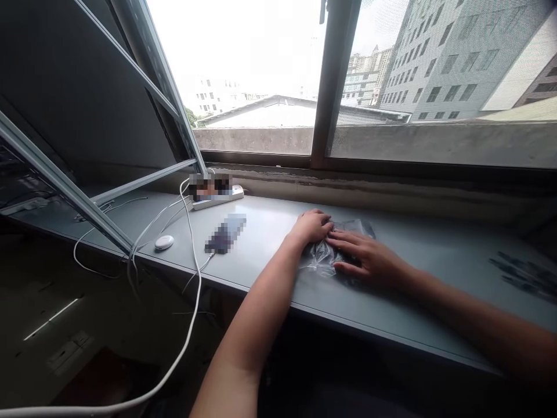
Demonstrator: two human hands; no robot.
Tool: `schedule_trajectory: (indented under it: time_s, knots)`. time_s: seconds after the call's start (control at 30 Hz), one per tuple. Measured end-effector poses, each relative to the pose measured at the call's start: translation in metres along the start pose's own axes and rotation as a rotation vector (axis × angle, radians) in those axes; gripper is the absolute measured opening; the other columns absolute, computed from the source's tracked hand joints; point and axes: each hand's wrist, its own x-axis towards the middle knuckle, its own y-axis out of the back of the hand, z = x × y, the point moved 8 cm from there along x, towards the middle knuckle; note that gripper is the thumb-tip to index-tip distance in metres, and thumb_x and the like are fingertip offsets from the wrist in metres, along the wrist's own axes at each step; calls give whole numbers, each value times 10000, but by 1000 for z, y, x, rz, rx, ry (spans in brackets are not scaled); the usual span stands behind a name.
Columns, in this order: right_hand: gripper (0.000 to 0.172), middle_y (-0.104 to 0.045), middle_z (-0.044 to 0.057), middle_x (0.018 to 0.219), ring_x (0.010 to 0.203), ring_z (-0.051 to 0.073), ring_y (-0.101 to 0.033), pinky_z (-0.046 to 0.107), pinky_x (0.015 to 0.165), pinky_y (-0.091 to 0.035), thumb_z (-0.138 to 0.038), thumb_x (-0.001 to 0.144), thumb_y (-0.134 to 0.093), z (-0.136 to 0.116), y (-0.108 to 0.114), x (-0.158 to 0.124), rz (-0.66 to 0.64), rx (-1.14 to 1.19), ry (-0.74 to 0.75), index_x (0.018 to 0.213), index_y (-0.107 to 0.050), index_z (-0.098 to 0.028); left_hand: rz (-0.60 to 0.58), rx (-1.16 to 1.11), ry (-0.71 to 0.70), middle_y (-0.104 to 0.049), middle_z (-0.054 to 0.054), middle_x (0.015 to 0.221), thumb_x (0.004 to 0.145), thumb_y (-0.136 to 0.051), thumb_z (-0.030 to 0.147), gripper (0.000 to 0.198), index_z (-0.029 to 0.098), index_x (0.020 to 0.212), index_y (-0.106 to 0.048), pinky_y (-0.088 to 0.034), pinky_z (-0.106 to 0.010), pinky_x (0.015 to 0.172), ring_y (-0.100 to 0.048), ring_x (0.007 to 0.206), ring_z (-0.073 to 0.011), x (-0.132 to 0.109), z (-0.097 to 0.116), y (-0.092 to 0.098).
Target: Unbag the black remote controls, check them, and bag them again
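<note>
A clear plastic bag (319, 258) with something dark inside lies on the grey ledge (435, 255) under the window. My left hand (311, 226) rests on the bag's left end with its fingers curled down onto it. My right hand (369, 258) lies flat over the bag, fingers stretched out and pressing on the plastic. The two hands touch at the fingertips above the bag.
A phone (226, 233) lies left of the hands with a white cable running off the ledge's front edge. A white power strip (216, 194) sits by the window frame. A small white round device (164, 242) lies further left. A slanted metal frame (65, 186) crosses the left side.
</note>
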Motion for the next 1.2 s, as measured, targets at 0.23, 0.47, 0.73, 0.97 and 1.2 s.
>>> schedule_trajectory:
  time_s: [0.23, 0.47, 0.73, 0.97, 1.2]
  knots:
    - [776, -491, 151, 1833, 1680, 426, -502, 684, 1362, -438, -604, 1151, -652, 9, -11, -4, -111, -40, -39, 1835, -460, -291, 32, -13, 15, -729, -92, 1568, 1141, -572, 479, 482, 280, 1521, -791, -497, -380, 1308, -684, 1452, -280, 3, -4, 0]
    - [799, -354, 80, 1903, 1756, 385, -352, 668, 1431, -311, -636, 1175, -596, 18, -23, -10, -178, -68, -49, 1878, -340, -357, 67, -72, 46, -773, -94, 1495, 1096, -674, 472, 447, 256, 1452, -837, -517, -328, 1275, -724, 1406, -264, 9, -17, -4]
    - [785, -412, 98, 1876, 1734, 413, -402, 705, 1401, -360, -634, 1156, -633, 16, -19, -9, -148, -40, -38, 1853, -414, -346, 57, -141, 61, -788, -84, 1493, 1059, -733, 450, 419, 244, 1399, -867, -513, -302, 1268, -737, 1398, -257, 10, -21, -3]
    - [535, -670, 86, 1705, 1594, 385, -603, 648, 1316, -502, -469, 1213, -522, 0, 14, -7, 14, 63, 44, 1730, -605, -356, 84, -95, 30, -809, -78, 1452, 1058, -725, 449, 395, 263, 1374, -871, -534, -336, 1256, -749, 1373, -267, 7, -13, 3]
    - [581, -742, 222, 1415, 1360, 490, -675, 698, 1160, -569, -532, 1114, -572, 70, 39, -32, 216, -201, -440, 1580, -700, -209, 174, -32, 34, -817, -90, 1414, 1114, -626, 377, 344, 251, 1309, -880, -559, -381, 1231, -729, 1363, -284, -2, -1, 23]
